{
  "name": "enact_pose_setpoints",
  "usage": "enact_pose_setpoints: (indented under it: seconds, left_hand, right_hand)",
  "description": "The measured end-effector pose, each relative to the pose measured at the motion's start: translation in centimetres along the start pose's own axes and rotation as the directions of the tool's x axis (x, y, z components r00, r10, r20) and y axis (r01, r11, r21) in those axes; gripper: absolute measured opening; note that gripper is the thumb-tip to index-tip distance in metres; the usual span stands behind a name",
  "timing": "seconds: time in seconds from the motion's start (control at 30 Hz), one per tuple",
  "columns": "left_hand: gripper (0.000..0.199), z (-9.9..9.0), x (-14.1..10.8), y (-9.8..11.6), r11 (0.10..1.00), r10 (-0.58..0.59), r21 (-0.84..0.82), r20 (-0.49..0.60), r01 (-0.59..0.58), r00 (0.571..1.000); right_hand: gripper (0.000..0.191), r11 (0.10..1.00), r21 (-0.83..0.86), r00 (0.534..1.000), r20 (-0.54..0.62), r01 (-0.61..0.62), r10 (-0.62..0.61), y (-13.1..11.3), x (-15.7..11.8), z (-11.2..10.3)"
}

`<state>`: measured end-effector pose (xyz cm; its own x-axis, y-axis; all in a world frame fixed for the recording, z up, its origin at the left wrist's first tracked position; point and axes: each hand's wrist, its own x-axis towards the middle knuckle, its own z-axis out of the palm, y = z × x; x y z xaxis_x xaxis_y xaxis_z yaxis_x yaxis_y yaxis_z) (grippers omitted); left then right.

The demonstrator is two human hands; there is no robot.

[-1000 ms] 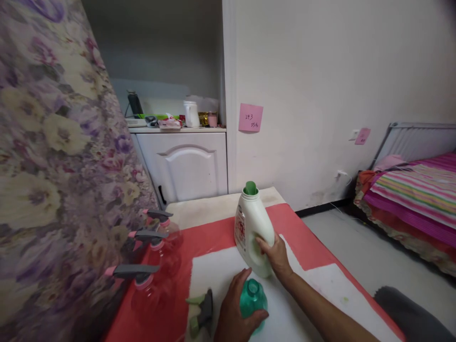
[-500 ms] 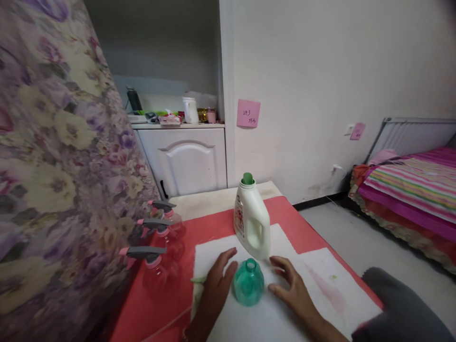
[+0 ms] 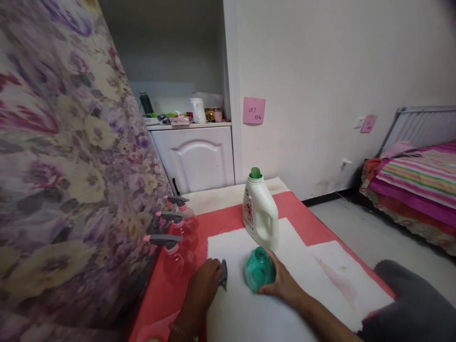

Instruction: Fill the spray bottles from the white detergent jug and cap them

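Observation:
A translucent green spray bottle (image 3: 257, 275) without its top stands on white paper in the middle of the table. My right hand (image 3: 280, 280) is wrapped round its right side, thumb low and fingers behind. To the left, my left hand (image 3: 204, 282) is closed on a dark grey spray head (image 3: 223, 275); most of that piece is hidden by the fingers. Just behind the green bottle rises a white detergent jug (image 3: 261, 216) with a green spout in its uncapped neck.
Three clear pink spray bottles (image 3: 174, 261) with grey and pink tops line the table's left side. White paper (image 3: 245, 313) covers part of the red tabletop (image 3: 228, 219). Beside the table hangs a floral curtain (image 3: 85, 190). A dark-clad knee (image 3: 406, 299) is at the right.
My right hand has closed round the green bottle. My left hand has moved away from the bottle and now grips the grey spray head. The view has shifted slightly left.

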<state>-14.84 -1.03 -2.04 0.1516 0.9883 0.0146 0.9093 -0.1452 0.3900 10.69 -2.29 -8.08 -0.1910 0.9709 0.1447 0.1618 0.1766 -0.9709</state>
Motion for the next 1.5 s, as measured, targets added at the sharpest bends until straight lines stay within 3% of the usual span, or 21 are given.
enact_pose_setpoints:
  seconds: [0.23,0.53,0.73,0.93,1.13,1.23,1.33,1.4,1.5]
  left_hand:
    - [0.015,-0.7,-0.6,0.2,0.999,-0.015,0.046,0.078,0.011,0.997]
    - [0.024,-0.4,-0.8,-0.9,0.991,-0.005,0.133,0.208,-0.023,0.978]
    - [0.027,-0.4,-0.7,0.1,0.966,-0.022,0.256,0.176,-0.024,0.984]
    - [0.028,-1.0,-0.9,1.3,0.958,-0.022,0.288,0.141,-0.02,0.99]
    - [0.025,-2.6,-2.2,4.8,0.979,0.006,0.203,0.071,-0.02,0.997]
    - [0.024,-3.6,-2.6,7.3,0.996,0.033,0.089,-0.011,-0.032,0.999]
    - [0.027,-5.0,-3.0,10.2,0.975,0.052,-0.205,-0.155,-0.083,0.987]
    - [0.031,-6.3,-3.3,12.5,0.891,-0.002,-0.442,-0.239,-0.107,0.971]
    - [0.034,-8.2,-4.0,16.5,0.643,-0.119,-0.739,-0.358,-0.203,0.926]
  right_hand:
    - [0.098,1.0,0.021,0.999,-0.037,0.013,-0.012,-1.1,-0.4,-0.8]
    - [0.095,1.0,-0.001,0.994,-0.108,0.007,-0.007,-2.9,-5.3,-5.5]
    - [0.097,0.998,-0.063,0.99,-0.136,-0.031,0.022,-0.6,-7.1,-6.1]
    - [0.1,0.996,-0.054,0.989,-0.129,0.065,-0.071,0.5,-6.9,-5.7]
    - [0.1,0.997,-0.009,0.99,-0.112,0.082,-0.083,0.0,-6.8,-5.9]
    - [0.1,0.998,0.005,0.993,-0.101,0.068,-0.067,-0.6,-6.9,-6.1]
    - [0.101,0.998,0.009,0.994,-0.092,0.064,-0.063,-0.6,-6.9,-6.1]
    - [0.103,0.998,0.009,0.994,-0.086,0.061,-0.06,-0.4,-6.9,-6.1]
    - [0.104,0.997,0.011,0.994,-0.084,0.07,-0.069,0.0,-6.8,-6.0]
